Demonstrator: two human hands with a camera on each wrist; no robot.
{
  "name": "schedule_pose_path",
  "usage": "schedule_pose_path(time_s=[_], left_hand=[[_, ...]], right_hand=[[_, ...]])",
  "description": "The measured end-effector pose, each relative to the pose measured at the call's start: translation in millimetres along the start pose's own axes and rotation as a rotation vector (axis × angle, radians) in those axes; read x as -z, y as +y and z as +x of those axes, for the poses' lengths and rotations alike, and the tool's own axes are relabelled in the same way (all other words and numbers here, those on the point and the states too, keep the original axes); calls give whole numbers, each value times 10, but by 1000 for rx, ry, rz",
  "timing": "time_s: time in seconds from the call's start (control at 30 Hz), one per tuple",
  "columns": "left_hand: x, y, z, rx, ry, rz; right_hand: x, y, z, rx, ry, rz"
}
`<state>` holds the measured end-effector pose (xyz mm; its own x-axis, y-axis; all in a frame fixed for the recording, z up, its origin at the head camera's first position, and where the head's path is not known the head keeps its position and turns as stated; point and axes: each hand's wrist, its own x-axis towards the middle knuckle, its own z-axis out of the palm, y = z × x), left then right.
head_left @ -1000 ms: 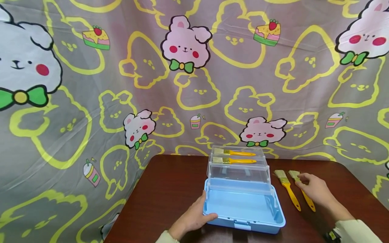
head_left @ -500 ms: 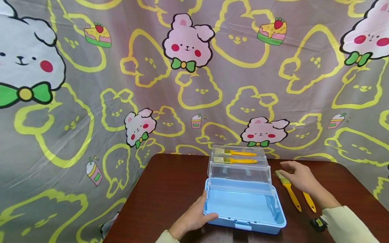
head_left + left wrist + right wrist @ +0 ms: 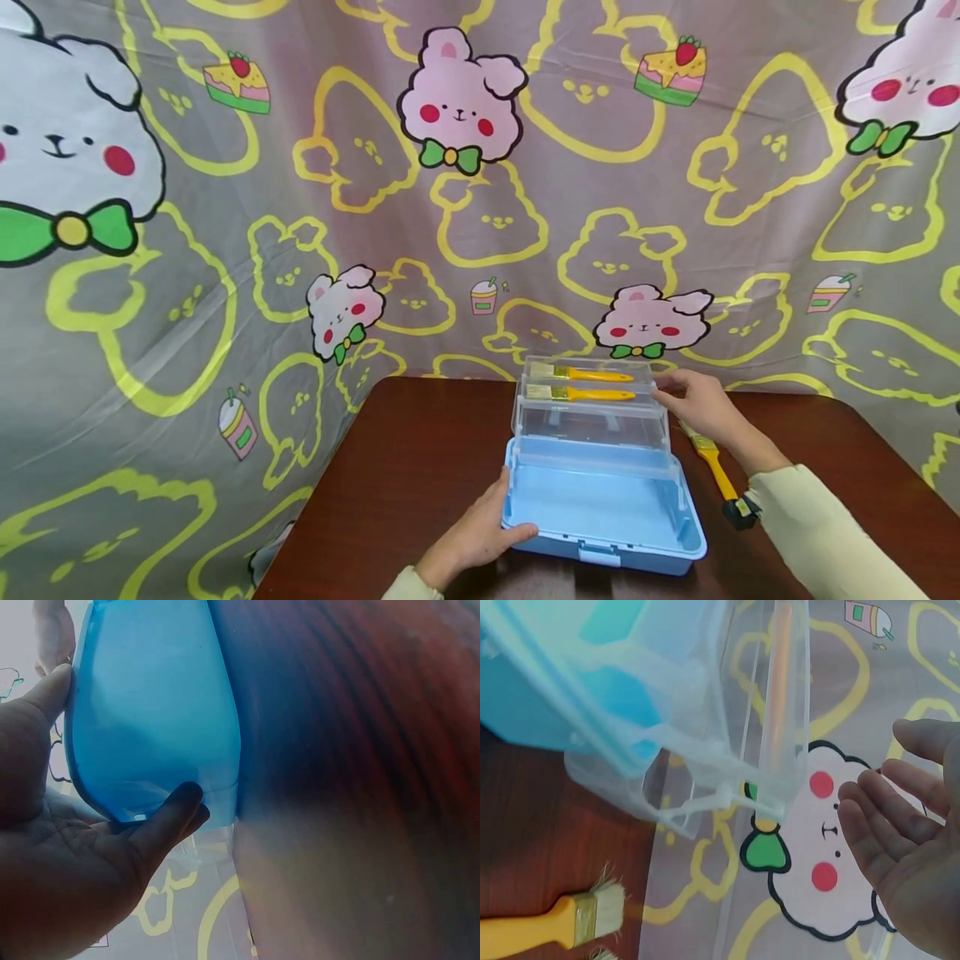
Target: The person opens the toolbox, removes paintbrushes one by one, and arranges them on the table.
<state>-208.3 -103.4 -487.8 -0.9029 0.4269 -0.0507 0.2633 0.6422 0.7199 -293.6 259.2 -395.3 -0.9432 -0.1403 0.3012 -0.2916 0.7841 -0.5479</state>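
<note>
A light-blue plastic toolbox [image 3: 600,500] stands open on a dark reddish-brown table [image 3: 427,454], clear tiered trays [image 3: 592,423] raised at its back. The person's left hand [image 3: 478,527] grips the near left corner, thumb over the rim, fingers against the outer wall. The right hand [image 3: 702,406] is open and holds nothing—fingers loosely extended near the right end of the trays. An upper paintbrush [image 3: 597,376] and a lower paintbrush [image 3: 600,394], both yellow-handled, lie in separate tiers, bristles leftward. To the toolbox's right, a third paintbrush [image 3: 712,465] lies on the table—partly hidden by the right arm. Behind hangs a cartoon-rabbit curtain [image 3: 457,308].
</note>
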Motion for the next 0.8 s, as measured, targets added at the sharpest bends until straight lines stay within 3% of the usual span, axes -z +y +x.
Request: schedule_pose_path(time_s=[0.27, 0.43, 0.8], left_hand=[[-30, -21, 4, 2, 12, -8], [-41, -26, -7, -3, 3, -2], [-31, -17, 20, 16, 2, -11]], right_hand=[[-144, -49, 199, 41, -92, -10], [-238, -20, 264, 10, -129, -35], [-343, -59, 391, -58, -94, -127]])
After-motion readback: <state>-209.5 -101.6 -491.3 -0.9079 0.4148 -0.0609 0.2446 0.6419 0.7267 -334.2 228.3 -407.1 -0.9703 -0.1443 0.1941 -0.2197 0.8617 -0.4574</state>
